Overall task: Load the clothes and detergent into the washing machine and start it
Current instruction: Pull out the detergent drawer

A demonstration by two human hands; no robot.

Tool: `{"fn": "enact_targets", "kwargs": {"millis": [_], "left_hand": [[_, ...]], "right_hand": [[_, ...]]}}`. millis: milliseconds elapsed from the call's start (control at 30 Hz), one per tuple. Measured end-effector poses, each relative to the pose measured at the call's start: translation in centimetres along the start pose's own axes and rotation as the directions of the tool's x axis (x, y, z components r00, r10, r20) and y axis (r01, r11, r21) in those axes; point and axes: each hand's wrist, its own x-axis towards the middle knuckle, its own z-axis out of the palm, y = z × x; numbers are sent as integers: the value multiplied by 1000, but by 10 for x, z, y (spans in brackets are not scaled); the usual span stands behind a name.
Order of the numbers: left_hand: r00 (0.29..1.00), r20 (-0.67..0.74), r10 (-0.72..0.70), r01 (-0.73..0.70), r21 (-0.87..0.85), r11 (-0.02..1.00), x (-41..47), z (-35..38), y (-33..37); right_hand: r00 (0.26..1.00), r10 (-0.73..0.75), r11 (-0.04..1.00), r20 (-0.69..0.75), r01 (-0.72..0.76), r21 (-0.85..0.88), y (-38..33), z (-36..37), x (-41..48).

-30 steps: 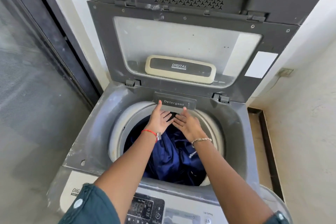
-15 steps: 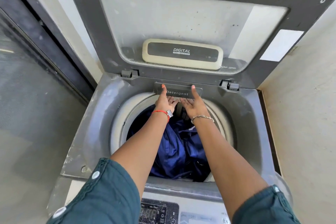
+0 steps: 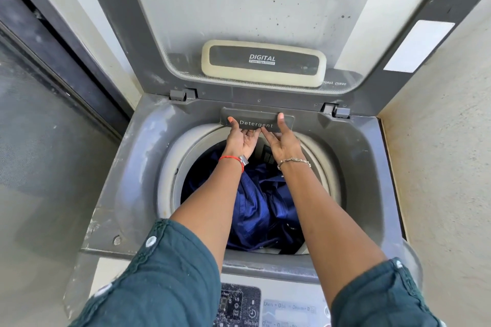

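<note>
The left hand [image 3: 240, 141] and right hand [image 3: 283, 142] both grip the Detergent drawer [image 3: 265, 120] at the washer's [image 3: 132, 167] back edge, thumbs on top. Blue clothes [image 3: 259, 207] lie in the drum. Adding detergent, shutting the lid [image 3: 265, 8] and starting look yet to be done.

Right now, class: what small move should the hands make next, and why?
Probably pull the detergent drawer toward the body to slide it open. The left hand and right hand grip its front, thumbs on top, fingers hooked under its edge; it looks shut, and the blue clothes already lie in the drum.
</note>
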Motion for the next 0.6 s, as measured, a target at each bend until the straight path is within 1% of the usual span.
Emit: {"fn": "enact_targets", "kwargs": {"millis": [100,167,233,333,433,500,600], "left_hand": [[1000,-24,3,-3,33,999,7,-3,-2],[999,-22,33,-32,77,997,11,-5,-4],[999,-4,54,-54,73,996,13,-6,-4],[1000,11,12,-12,47,999,13,-7,-2],[999,33,5,-6,25,1000,17,-10,-2],[999,38,5,-6,23,1000,21,-14,-3],[998,55,-9,8,25,1000,26,-17,-3]], "right_hand": [[999,-26,999,26,26,-26,4,-1,1],[998,-52,998,35,53,-26,5,-2,2],[997,-64,997,34,65,-28,4,-1,2],[994,-58,997,88,62,-44,6,-4,4],[994,-31,999,107,35,-36,9,-8,6],[994,-55,997,97,60,-49,10,-10,9],[990,-113,993,79,115,-21,10,-9,10]]}}
